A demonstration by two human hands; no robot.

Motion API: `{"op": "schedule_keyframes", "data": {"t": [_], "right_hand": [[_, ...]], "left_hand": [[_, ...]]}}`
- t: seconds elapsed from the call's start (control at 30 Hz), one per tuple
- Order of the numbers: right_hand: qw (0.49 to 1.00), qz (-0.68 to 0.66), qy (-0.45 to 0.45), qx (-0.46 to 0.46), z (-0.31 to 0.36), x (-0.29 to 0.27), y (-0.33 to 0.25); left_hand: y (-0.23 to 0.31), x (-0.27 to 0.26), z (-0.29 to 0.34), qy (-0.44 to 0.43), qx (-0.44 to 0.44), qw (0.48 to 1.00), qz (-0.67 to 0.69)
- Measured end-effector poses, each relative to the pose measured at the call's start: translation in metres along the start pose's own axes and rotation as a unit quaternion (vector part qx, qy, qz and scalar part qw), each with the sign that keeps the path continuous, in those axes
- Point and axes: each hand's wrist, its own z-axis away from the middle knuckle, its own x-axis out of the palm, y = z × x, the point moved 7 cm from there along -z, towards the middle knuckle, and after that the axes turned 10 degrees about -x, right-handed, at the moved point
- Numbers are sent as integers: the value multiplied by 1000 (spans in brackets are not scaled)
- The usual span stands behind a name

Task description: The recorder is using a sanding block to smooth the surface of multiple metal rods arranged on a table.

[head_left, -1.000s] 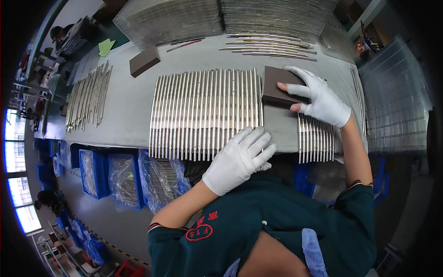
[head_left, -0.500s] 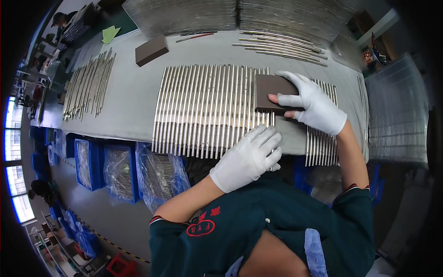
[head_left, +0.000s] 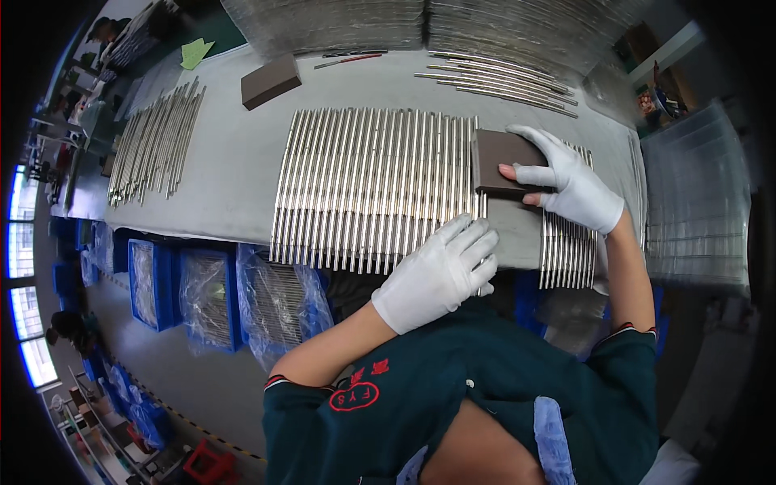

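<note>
A wide row of shiny metal rods point(head_left: 364, 186) lies side by side on the grey-covered table, their ends pointing toward me. My right hand point(head_left: 578, 184), in a white glove with bare thumb and fingertip showing, grips a brown rectangular block point(head_left: 508, 158). The block rests at the right edge of the row, covering the far part of the last rods. My white-gloved left hand point(head_left: 440, 271) is closed over the near end of a metal rod point(head_left: 482, 208) at that edge; a rod tip shows beneath its fingers. Right of the block lies a smaller group of rods point(head_left: 566, 255), partly behind my right hand.
Another brown block point(head_left: 271, 81) lies at the back left, near a thin red-and-silver tool point(head_left: 347, 61). Loose rods point(head_left: 158, 145) lie far left, more rods point(head_left: 501, 81) at the back. Plastic-wrapped stacks point(head_left: 533, 36) stand behind. Blue crates point(head_left: 158, 287) sit below the table edge.
My right hand and the brown block have shifted right, uncovering more rods at the row's right side. My left hand has barely moved.
</note>
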Motion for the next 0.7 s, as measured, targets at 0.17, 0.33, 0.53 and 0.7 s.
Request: {"op": "schedule_keyframes", "data": {"t": [0.17, 0.33, 0.53, 0.7], "right_hand": [[972, -184, 93, 110, 15, -15, 37], [914, -354, 153, 126, -49, 0, 70], [782, -609, 111, 79, -76, 37, 81], [796, -594, 79, 90, -73, 34, 68]], "left_hand": [[1, 5, -4, -32, -1, 999, -12], [1, 1, -4, -52, 3, 999, 0], [-3, 3, -3, -31, -20, 999, 31], [-6, 5, -1, -15, -30, 999, 39]]}}
